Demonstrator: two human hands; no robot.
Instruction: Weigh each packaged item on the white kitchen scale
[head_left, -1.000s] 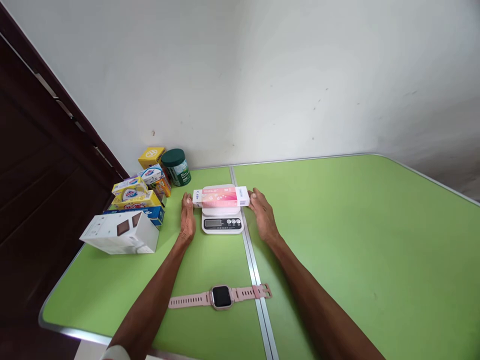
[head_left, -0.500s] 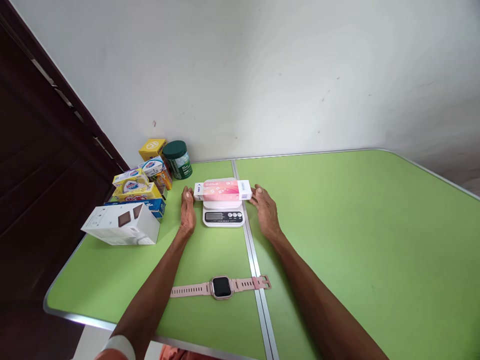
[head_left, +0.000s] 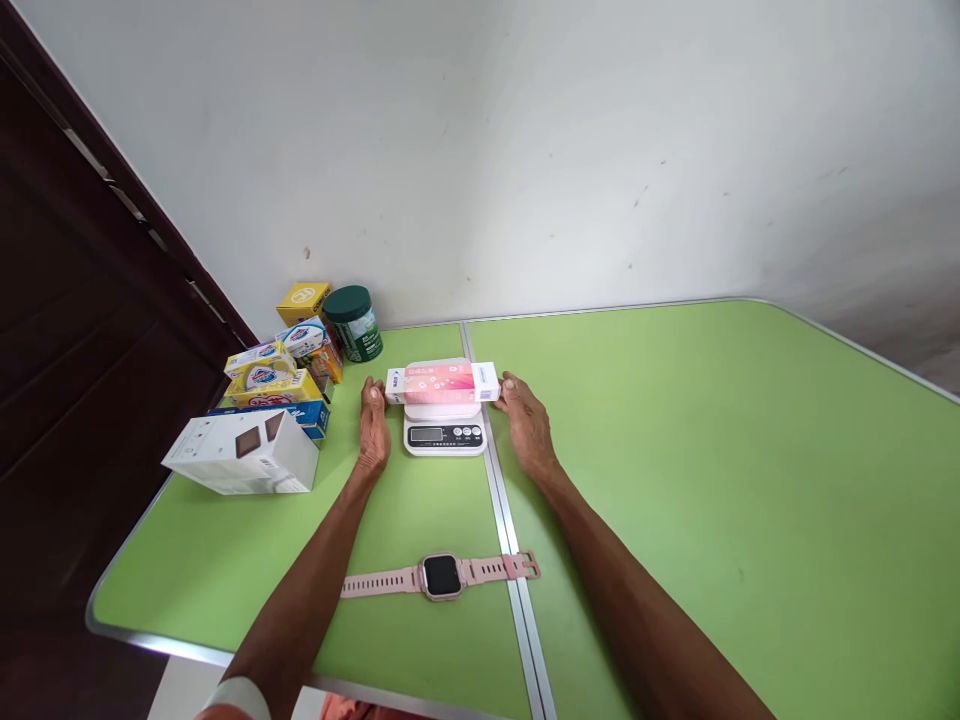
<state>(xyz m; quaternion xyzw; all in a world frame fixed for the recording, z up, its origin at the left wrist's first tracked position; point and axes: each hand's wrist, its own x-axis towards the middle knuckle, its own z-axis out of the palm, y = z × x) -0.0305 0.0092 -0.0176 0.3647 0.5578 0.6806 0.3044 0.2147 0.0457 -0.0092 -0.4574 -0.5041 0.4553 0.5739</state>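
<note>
A long pink and white box (head_left: pixel 441 383) lies across the platform of a white digital kitchen scale (head_left: pixel 445 449), its ends jutting past both sides. My left hand (head_left: pixel 374 425) is at the box's left end, fingers closed together against it. At the opposite end, the fingers of my right hand (head_left: pixel 529 425) close on the white tip. The scale's display looks blank from here. Nearer to me, a smartwatch (head_left: pixel 441 576) with a pink strap lies stretched out between my forearms, its screen dark.
Along the left side of the green table (head_left: pixel 675 480) stand a white box (head_left: pixel 240 455), a blue box (head_left: pixel 315 418), several yellow boxes (head_left: pixel 262 375) and a dark green jar (head_left: pixel 356 325). A metal seam (head_left: pixel 502 510) runs down the tabletop. The wall borders the far edge.
The box and both hands keep nearly the same place at the scale. My right fingertips sit slightly closer to the box's end. The view has shifted slightly.
</note>
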